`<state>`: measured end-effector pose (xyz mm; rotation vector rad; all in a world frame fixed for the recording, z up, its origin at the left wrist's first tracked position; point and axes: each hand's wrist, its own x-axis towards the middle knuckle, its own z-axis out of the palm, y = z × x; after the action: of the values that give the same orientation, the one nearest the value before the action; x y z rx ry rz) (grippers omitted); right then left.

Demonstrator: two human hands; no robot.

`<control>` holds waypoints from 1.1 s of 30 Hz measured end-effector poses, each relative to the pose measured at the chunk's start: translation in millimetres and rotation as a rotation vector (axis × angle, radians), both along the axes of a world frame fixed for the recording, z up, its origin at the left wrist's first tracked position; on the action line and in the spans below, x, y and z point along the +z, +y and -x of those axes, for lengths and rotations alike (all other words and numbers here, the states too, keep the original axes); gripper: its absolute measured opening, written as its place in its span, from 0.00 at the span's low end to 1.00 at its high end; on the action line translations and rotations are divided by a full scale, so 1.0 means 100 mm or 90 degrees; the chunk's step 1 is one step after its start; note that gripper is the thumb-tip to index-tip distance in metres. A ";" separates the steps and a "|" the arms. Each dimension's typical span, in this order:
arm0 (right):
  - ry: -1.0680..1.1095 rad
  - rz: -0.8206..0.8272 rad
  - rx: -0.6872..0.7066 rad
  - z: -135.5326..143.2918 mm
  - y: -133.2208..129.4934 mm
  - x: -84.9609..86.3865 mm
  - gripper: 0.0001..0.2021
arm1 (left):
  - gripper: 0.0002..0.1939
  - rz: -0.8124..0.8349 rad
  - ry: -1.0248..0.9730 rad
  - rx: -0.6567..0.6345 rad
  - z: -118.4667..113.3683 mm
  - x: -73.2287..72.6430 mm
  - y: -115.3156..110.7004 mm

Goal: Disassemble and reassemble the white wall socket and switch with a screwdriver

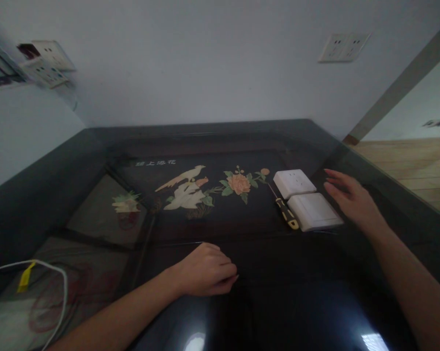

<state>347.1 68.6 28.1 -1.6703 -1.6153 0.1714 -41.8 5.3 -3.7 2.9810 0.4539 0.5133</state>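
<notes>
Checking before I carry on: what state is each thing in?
Left hand: curled shut
Right hand: open, empty
Screwdriver: lying loose, unheld
Socket box: face up, nothing plugged in
Plain white box: face up
Right wall sockets: nothing plugged in
Left wall sockets: too blurred to tell
White cable: loosely curved, yellow tag on it

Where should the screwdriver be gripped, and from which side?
Best by the thick black-and-yellow handle of the screwdriver, from above and the near left. It lies flat, handle toward the person, thin shaft pointing away. The nearer white box sits close along the handle's right, so fingers probably have more room on the left.
</notes>
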 end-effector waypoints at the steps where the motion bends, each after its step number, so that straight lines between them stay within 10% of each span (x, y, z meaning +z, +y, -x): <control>1: 0.022 0.039 0.011 -0.04 0.03 -0.06 0.25 | 0.16 0.000 0.000 0.002 0.00 0.00 0.00; 20: 0.070 0.225 0.211 0.24 0.04 -0.23 0.23 | 0.15 0.036 -0.044 0.033 0.00 0.05 0.02; 25: 0.081 0.231 0.270 0.53 -0.01 -0.22 0.22 | 0.09 0.059 -0.083 0.105 -0.01 0.08 0.04; 33: 0.112 0.213 0.319 1.15 -0.15 -0.34 0.21 | 0.27 0.130 -0.083 0.279 -0.03 0.05 0.10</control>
<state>232.3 53.1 -6.3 -1.3985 -1.9135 0.8567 -39.0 14.8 0.9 2.6315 1.0836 0.6450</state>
